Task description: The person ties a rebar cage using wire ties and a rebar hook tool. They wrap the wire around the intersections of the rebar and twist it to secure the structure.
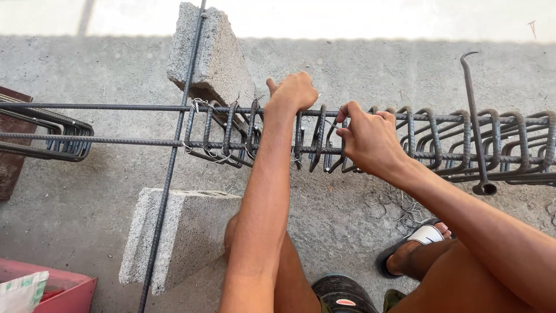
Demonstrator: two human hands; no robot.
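The person crouches over a cage of steel bars laid across two concrete blocks [185, 237] on the concrete floor [347, 226]. The long bars [133, 106] run left to right across the view, and that is the cage's long axis; the bent steel loops [434, 136] stand crosswise to it, crowded together toward the right. The left hand [292, 93] is clenched over the top long bar, knuckles up, directly above the point where the loops begin to bunch. The right hand [370, 136] sits just beside it to the right, fingers curled in against a loop [324, 139] and pinching what appears to be a thin tie wire; the wire itself is too fine to confirm. That loop lies between the two hands, slightly nearer the right one. Loops already wired [200, 105] stand to the left of both hands. A hooked steel tool [476, 116] hangs on the cage well to the right, untouched. Loose wire pieces [399, 203] lie on the floor below, near a sandalled foot [425, 235].
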